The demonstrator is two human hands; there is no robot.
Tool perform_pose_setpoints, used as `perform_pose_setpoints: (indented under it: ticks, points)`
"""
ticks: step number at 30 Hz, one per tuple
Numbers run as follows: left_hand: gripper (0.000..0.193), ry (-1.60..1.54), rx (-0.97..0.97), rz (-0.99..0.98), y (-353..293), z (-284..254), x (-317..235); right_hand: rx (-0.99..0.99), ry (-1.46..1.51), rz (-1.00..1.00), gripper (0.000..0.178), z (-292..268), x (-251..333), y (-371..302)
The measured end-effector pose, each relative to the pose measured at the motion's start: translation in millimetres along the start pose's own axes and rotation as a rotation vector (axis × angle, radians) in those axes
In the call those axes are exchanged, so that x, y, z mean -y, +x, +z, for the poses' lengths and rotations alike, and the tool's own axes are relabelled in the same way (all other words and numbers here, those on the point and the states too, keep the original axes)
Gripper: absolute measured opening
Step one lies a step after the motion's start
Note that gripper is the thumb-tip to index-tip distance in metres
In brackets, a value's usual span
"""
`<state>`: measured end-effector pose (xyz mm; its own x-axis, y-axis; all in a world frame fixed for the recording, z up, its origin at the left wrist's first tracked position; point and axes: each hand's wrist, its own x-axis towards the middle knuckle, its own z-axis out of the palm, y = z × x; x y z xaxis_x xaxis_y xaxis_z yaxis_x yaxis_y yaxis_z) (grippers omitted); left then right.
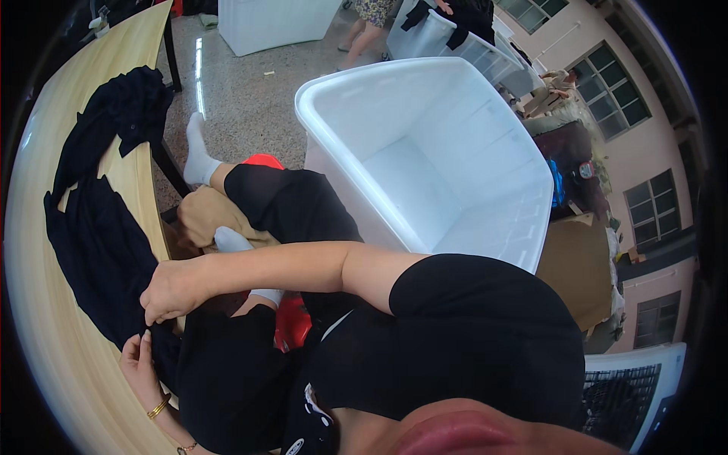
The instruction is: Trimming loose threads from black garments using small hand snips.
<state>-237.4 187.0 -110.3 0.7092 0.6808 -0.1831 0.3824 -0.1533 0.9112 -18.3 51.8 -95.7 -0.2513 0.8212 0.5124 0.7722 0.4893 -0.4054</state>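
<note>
A dark navy garment (98,250) lies stretched along the light wood-topped table (45,159) on the left. Its far end (136,106) is bunched and has what look like small buttons. At the near end, my right hand (176,290) reaches across from the right with its fingers closed on the cloth. Just below it, my left hand (141,365), with gold bracelets at the wrist, pinches the same fabric between thumb and fingers. The fingertips of both hands are close together at the table's edge. The exact bit of cloth between them is partly hidden.
A large white plastic tub (425,167) stands beside my legs. Red seats show beneath me, and tan cloth (216,216) lies by my feet. Farther back are another white tub (277,23), a tub with dark clothes (462,38), and people. A cardboard piece (580,265) is at right.
</note>
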Motion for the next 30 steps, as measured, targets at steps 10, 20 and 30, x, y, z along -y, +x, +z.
perform_pose_setpoints:
  ticks: [10, 20, 30]
  points:
    - [0.009, -0.181, -0.011, 0.005, -13, -9, -20, -0.194, 0.150, 0.025, 0.015, -1, 12, 13]
    - [0.020, -0.118, -0.318, 0.290, -16, 9, -30, -0.347, 0.343, 0.010, 0.011, 2, 29, 29]
    - [0.020, -0.261, -0.356, 0.296, -17, 25, -32, -0.318, 0.551, 0.151, 0.018, -8, 33, 24]
